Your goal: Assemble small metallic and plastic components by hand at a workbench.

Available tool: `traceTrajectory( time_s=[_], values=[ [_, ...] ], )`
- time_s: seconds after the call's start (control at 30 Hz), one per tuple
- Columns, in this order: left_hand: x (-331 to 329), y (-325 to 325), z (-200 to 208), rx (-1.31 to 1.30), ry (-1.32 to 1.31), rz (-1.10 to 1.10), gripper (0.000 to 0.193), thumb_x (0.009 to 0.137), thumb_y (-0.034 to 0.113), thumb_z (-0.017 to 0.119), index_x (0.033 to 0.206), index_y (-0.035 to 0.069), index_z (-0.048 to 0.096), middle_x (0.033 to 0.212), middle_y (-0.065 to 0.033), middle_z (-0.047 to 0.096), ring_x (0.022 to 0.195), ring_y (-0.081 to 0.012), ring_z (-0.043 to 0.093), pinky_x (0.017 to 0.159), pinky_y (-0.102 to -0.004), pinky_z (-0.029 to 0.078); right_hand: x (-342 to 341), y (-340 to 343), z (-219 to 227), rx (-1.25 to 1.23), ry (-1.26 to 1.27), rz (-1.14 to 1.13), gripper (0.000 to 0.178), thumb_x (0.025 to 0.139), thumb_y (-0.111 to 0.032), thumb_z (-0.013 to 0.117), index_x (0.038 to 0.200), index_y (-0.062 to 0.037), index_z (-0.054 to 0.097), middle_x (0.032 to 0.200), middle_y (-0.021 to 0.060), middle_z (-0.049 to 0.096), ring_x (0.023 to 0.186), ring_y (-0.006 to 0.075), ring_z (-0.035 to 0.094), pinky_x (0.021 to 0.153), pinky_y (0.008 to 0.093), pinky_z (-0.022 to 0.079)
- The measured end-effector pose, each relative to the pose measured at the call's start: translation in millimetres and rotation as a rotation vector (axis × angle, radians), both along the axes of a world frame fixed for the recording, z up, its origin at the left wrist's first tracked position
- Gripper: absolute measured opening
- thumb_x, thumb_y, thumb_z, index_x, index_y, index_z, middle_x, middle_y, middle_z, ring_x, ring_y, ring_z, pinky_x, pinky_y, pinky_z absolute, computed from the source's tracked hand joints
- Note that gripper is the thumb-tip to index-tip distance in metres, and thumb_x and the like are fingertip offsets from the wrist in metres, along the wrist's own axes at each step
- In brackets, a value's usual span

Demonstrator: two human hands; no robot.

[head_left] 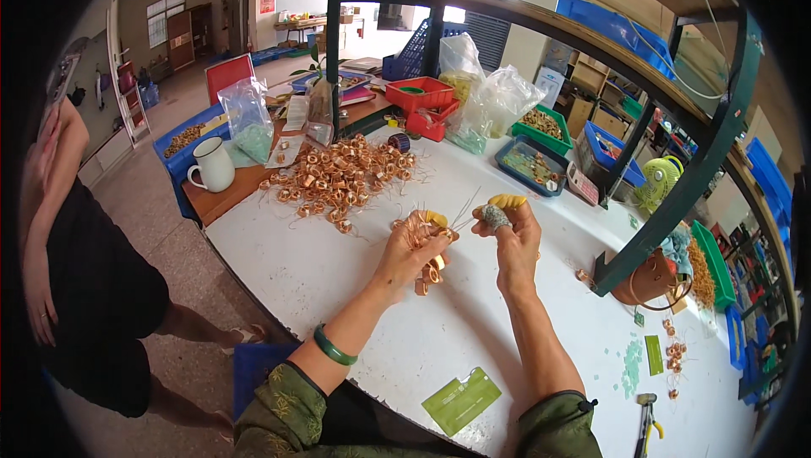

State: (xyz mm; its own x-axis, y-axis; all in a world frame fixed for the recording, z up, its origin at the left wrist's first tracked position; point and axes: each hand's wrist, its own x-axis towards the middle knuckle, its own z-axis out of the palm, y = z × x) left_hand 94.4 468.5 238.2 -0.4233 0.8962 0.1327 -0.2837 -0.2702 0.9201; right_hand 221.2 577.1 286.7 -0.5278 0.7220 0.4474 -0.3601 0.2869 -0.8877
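Working small copper wire coils at the middle of the white table (338,289), both hands raised just above its surface. Left hand (414,248) closing on a cluster of copper coils (429,270), several stacked in the palm and fingers, a yellow finger cot on the fingertip at its 1 o'clock. Right hand (511,238) pinching narrow, thumb and forefinger capped in yellow and grey cots, gripping the thin wire leads (463,211) fanning up toward 12 o'clock between the two hands. Judging by this, straightening or separating the lead ends of one coil, mid-step, with the held coils only partly dealt with.

Lying at 11 o'clock from the hands, well apart, the big heap of loose coils (338,177), apparently the stock yet to be handled. Standing at 10 o'clock near the table edge, a white mug (213,164). Sitting at 1 o'clock, a blue tray (532,164) and a green tray (542,127) of parts, clear bags behind them. Resting at 6 o'clock near the front edge, a green card (461,400).

Calling next, probably, for a steady pinch on the leads with the right while the left keeps the coil from turning; thin wire bending or slipping easily, so light, even pull needed.
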Motion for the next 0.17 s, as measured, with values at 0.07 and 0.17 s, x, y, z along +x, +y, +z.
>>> traceTrajectory(
  time_s=[0.07, 0.17],
  values=[
    [-4.4, 1.2, -3.2, -0.020, -0.002, -0.006, 0.024, 0.087, 0.016, 0.064, 0.108, 0.009, 0.054, 0.086, -0.0050, 0.065, 0.050, -0.0069, 0.053, 0.034, -0.0195, 0.036, -1.5, -0.5, 1.4, 0.051, -0.027, 0.003, 0.037, 0.078, 0.004, 0.036, 0.109, -0.0026, 0.054, 0.098, 0.0147, 0.063, 0.073, 0.0181, 0.059, 0.071, 0.0281, 0.049],
    [-5.1, 3.4, -8.6, -0.046, -0.120, -0.196, 0.042, 0.086, 0.017, 0.065, 0.124, 0.010, 0.050, 0.086, -0.0042, 0.066, 0.054, -0.0105, 0.060, 0.034, -0.0192, 0.036, 1.7, -1.2, 8.6, -0.052, 0.026, -0.028, 0.040, 0.077, 0.005, 0.043, 0.113, -0.0067, 0.055, 0.100, 0.0106, 0.064, 0.078, 0.0206, 0.062, 0.071, 0.0268, 0.048]
  ],
)
